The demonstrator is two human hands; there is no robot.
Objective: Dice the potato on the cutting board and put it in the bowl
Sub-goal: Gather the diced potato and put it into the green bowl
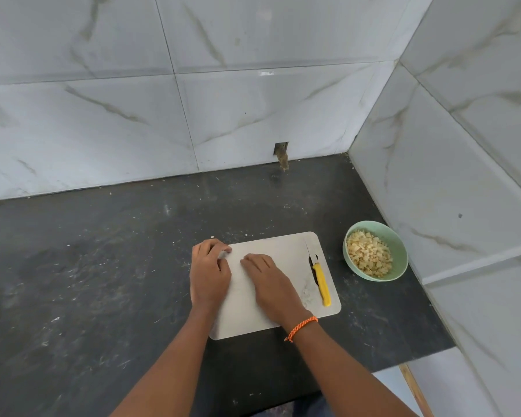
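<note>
A pale grey cutting board (283, 251) lies on the dark counter with no potato on it, only some wet residue near the knife. My left hand (209, 273) sits at the board's far left corner, fingers curled over its edge. Flat on the middle of the board rests my right hand (268, 284), palm down, fingers apart, holding nothing. A knife with a yellow handle (322, 285) lies along the board's right side, blade pointing away. To the right of the board stands a light green bowl (401, 251) filled with diced potato (369, 255).
The dark stone counter (103, 266) stretches left of the board, dusted with small crumbs. Tiled walls close in behind and on the right, just past the bowl. The counter's front edge runs near my forearms. An orange cord bracelet (301, 326) circles my right wrist.
</note>
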